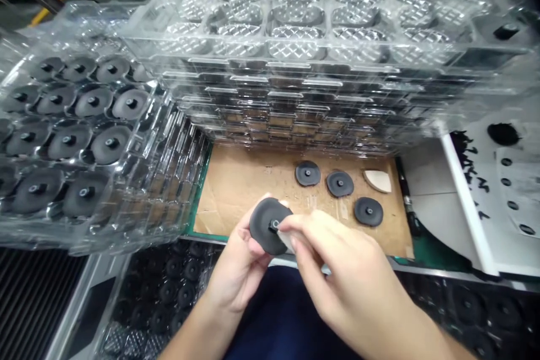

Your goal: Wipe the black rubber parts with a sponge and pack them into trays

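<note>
My left hand [240,264] grips a black rubber-like disc [265,219] by its edge, with the short central stem facing up. Against that stem, my right hand [333,253] is closed in a pinch. Between its fingers a small pale piece [286,239] shows, mostly covered, so its kind is unclear. Beyond my hands, on the brown cardboard [236,180], lie three similar discs: one disc [307,173] farther left, a second disc [340,183] beside it, and a third disc [368,211] nearer to me. A cream wedge-shaped piece [378,181] rests near them.
A tall stack of clear plastic trays [295,76] rises behind the cardboard. On the left, another tray stack [139,180] holds several black discs. A white surface [498,191] with small black parts [464,149] is at right. More filled trays [169,287] sit below the bench edge.
</note>
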`<state>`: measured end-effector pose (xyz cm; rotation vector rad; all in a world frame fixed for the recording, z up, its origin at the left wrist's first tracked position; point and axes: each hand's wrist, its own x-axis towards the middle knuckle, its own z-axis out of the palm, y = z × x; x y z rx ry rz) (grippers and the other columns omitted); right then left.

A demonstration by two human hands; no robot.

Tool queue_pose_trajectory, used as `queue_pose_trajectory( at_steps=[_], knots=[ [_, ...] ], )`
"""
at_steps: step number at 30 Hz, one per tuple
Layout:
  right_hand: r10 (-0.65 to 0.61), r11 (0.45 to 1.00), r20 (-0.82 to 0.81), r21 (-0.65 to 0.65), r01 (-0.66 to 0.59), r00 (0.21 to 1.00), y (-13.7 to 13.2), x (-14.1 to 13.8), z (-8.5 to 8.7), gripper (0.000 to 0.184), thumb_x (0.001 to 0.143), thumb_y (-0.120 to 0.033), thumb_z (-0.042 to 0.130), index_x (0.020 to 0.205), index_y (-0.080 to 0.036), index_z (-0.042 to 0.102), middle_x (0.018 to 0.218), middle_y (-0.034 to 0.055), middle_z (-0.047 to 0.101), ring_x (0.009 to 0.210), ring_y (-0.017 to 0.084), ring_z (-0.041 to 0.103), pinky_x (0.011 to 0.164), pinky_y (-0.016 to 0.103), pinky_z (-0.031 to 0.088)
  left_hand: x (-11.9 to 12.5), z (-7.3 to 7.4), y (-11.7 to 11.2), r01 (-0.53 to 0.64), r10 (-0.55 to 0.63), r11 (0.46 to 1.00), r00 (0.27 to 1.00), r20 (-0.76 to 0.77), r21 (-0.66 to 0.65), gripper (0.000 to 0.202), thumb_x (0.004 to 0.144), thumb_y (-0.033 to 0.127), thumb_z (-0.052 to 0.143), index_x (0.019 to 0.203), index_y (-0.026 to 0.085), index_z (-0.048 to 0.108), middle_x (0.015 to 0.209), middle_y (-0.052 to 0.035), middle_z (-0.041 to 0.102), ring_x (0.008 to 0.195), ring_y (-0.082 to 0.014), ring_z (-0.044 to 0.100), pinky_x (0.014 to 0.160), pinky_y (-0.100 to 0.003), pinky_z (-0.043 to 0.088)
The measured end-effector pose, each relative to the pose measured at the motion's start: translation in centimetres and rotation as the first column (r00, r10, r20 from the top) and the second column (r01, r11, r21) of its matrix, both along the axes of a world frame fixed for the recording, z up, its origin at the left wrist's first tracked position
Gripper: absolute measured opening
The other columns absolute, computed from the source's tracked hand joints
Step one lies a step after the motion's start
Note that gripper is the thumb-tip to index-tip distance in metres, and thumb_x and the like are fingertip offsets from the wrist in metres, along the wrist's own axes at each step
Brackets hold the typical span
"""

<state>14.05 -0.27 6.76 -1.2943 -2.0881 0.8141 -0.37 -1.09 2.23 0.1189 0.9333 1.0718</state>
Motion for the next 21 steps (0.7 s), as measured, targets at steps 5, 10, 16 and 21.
queue_pose_trajectory(
  at_steps=[5, 10, 16, 21],
  knots=[
    [0.055, 0.974, -0.03, 0.223, -0.047, 0.998, 1.9, -0.7, -1.3, 0.025, 0.089, -0.009, 0.042, 0.1, -0.012, 0.064, 0.082, 0.008, 0.066, 0.068, 0.017, 0.057, 0.06, 0.03, 0.042, 0.3, -0.1, -0.3, -0.011, 0.007, 0.999, 0.997, 0.08, 0.045, 0.052, 0.057, 0.024, 0.084, 0.106, 0.024, 0.069, 0.1, 0.0002, 0.072, 0.091, -0.0123, 0.065, 0.081, -0.015, 0.049],
    [0.267, 0.958, -0.268, 0.183, -0.223, 0.926, 5.0, 1.4, -3.3, 0.025, 0.089, -0.012, 0.048, 0.099, -0.023, 0.068, 0.083, 0.0008, 0.068, 0.07, 0.013, 0.056, 0.068, 0.029, 0.042, 0.3, -0.4, -0.7, 0.094, -0.107, 0.993, 0.97, 0.217, 0.069, 0.053, 0.057, 0.037, 0.082, 0.104, 0.017, 0.069, 0.102, -0.0052, 0.071, 0.089, -0.0174, 0.067, 0.082, -0.022, 0.052],
    [-0.312, 0.911, -0.185, -0.338, 0.238, 0.932, 1.0, 2.7, -8.4, 0.022, 0.089, -0.03, 0.052, 0.102, -0.019, 0.066, 0.094, 0.0052, 0.069, 0.072, 0.014, 0.061, 0.063, 0.026, 0.049, -0.2, -0.5, -0.5, 0.087, -0.083, 0.996, 0.946, 0.315, 0.0, 0.052, 0.055, 0.034, 0.083, 0.104, 0.022, 0.069, 0.101, -0.0035, 0.073, 0.091, -0.0229, 0.069, 0.081, -0.029, 0.054],
    [-0.261, 0.907, -0.147, -0.376, 0.19, 0.954, -1.3, 2.4, -12.2, 0.019, 0.084, -0.027, 0.053, 0.085, -0.017, 0.069, 0.08, 0.005, 0.072, 0.075, 0.019, 0.067, 0.066, 0.03, 0.052, -0.4, -0.7, -0.4, 0.112, -0.107, 0.994, 0.934, 0.342, 0.003, 0.057, 0.053, 0.035, 0.084, 0.106, 0.023, 0.068, 0.102, -0.0038, 0.073, 0.09, -0.0218, 0.069, 0.082, -0.028, 0.054]
  ],
)
